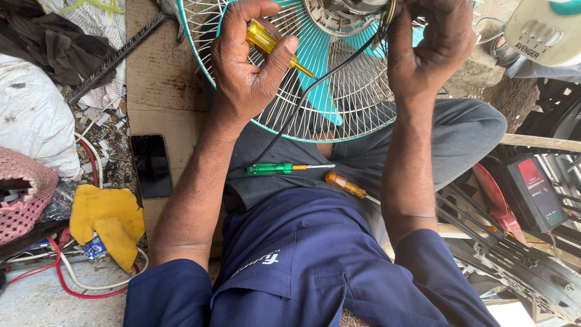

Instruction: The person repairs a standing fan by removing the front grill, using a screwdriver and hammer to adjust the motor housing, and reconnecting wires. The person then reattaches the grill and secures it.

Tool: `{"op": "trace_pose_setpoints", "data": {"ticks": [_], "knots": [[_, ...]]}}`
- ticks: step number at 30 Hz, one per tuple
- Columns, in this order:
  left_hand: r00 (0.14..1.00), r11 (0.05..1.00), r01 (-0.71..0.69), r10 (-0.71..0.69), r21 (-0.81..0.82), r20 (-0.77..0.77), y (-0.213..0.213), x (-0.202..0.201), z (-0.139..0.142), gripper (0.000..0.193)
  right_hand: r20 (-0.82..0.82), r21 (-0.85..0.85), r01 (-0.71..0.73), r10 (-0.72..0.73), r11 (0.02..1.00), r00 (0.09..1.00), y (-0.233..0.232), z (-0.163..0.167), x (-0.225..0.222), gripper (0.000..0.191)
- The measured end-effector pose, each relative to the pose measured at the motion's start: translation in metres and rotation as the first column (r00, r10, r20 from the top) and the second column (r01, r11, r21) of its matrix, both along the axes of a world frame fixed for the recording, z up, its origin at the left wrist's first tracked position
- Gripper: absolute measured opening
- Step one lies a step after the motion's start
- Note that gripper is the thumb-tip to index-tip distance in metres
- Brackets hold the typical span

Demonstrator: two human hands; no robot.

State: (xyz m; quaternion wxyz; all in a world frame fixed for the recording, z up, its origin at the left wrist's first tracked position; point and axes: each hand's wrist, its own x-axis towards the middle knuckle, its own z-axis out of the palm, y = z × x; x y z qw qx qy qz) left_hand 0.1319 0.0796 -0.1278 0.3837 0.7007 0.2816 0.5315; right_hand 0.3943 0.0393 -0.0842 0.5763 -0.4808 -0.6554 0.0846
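Left hand (pixel 245 72) fingers pinched a yellow screwdriver (pixel 269 43) over the teal fan's grille (pixel 351 103). Right hand (pixel 426 51) fingers curled on wires (pixel 382 27) nr motor hub (pixel 339 12). Green screwdriver (pixel 279 169) & orange screwdriver (pixel 346 184) lay on lap.

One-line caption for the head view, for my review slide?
Seated person's left hand grips a yellow-handled screwdriver while right hand works wires at a teal fan; two more screwdrivers lie on the lap.

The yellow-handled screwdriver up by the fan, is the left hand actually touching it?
Touching. The head view shows the left hand wrapped around the yellow-handled screwdriver, thumb pressed along its handle, in front of the fan guard.
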Motion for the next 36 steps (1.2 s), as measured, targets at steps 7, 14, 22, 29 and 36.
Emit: {"op": "trace_pose_setpoints", "data": {"ticks": [7,14,22,29,36], "knots": [[1.000,0.999,-0.009,0.010,0.037,-0.005,0.000,0.001,0.000,0.035,-0.082,-0.017,-0.016,0.014,1.000,0.997,0.001,-0.004,0.006,0.018],[1.000,0.999,-0.004,0.004,0.033,0.014,0.000,0.001,-0.001,0.036,-0.104,-0.029,0.010,-0.012,1.000,0.994,0.000,-0.006,-0.001,0.015],[1.000,0.999,-0.017,0.017,0.034,0.009,0.001,0.002,-0.001,0.036,-0.112,0.049,0.028,-0.023,0.998,0.993,0.003,-0.016,0.002,0.023],[0.999,0.999,-0.018,0.016,0.036,0.041,-0.001,0.002,0.000,0.036,-0.155,0.026,0.005,-0.001,1.000,0.988,0.002,-0.014,-0.006,0.022],[0.999,0.998,-0.032,0.030,0.052,0.025,0.000,0.002,-0.001,0.036,0.083,-0.059,0.098,-0.093,0.993,0.992,0.003,0.010,0.002,0.015]]}}
